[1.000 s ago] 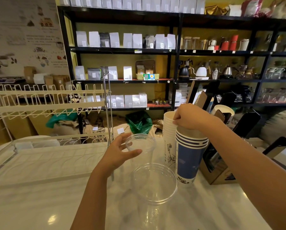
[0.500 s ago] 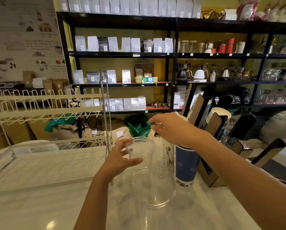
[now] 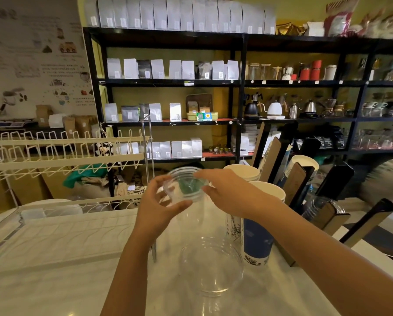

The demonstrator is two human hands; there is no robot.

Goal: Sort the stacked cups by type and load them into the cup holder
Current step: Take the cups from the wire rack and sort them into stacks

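A stack of clear plastic cups (image 3: 186, 185) stands upright at the counter's middle. My left hand (image 3: 159, 201) grips its upper part from the left, and my right hand (image 3: 227, 192) holds its rim from the right. A second clear plastic stack (image 3: 211, 265) stands nearer to me, free of both hands. To the right are a blue paper cup stack (image 3: 259, 238) and a white patterned paper cup stack (image 3: 241, 176). The wooden cup holder (image 3: 327, 215) sits at the right with angled slots, one holding white cups (image 3: 305, 163).
A cream wire dish rack (image 3: 61, 153) with a white drain tray (image 3: 61, 233) fills the left of the marble counter (image 3: 54, 286). Black shelves (image 3: 168, 82) with coffee bags and kettles stand behind. A thin metal post (image 3: 151, 156) rises by the rack.
My right hand left the blue paper cup stack and moved left onto the rim of the clear stack. My left hand stays on that stack, which looks slightly raised.
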